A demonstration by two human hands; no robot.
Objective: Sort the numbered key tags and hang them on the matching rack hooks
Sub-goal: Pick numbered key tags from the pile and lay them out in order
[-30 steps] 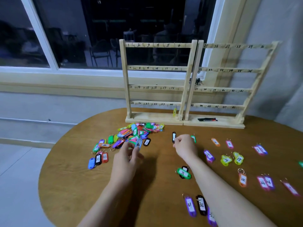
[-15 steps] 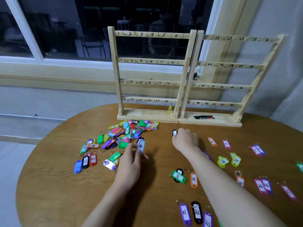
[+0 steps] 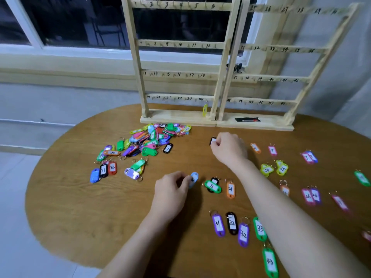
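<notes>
Nearest the camera, on the round wooden tabletop, a green tag marked 43 lies below a row of sorted tags: purple 31, black 32, purple 32 and green 33.

Just beyond, the left hand has its fingers curled, pinching a light blue tag at the tabletop. Just beside that tag to the right lie a green tag marked 9, overlapping a black one, and an orange tag marked 21.

Farther on, the right hand has its fingers curled round a black tag with a white label, low over the tabletop. To its right, spread apart, lie an orange 4, a pink 5, two yellow-green tags and several pink and purple ones too blurred to read.

To the left sits the unsorted pile of coloured tags, with a black 31 and a red 43 at its near edge.

At the far edge stand two wooden racks side by side with numbered hooks; a single yellow tag hangs from the hook marked 24. A dark flat object lies on the right rack's base.
</notes>
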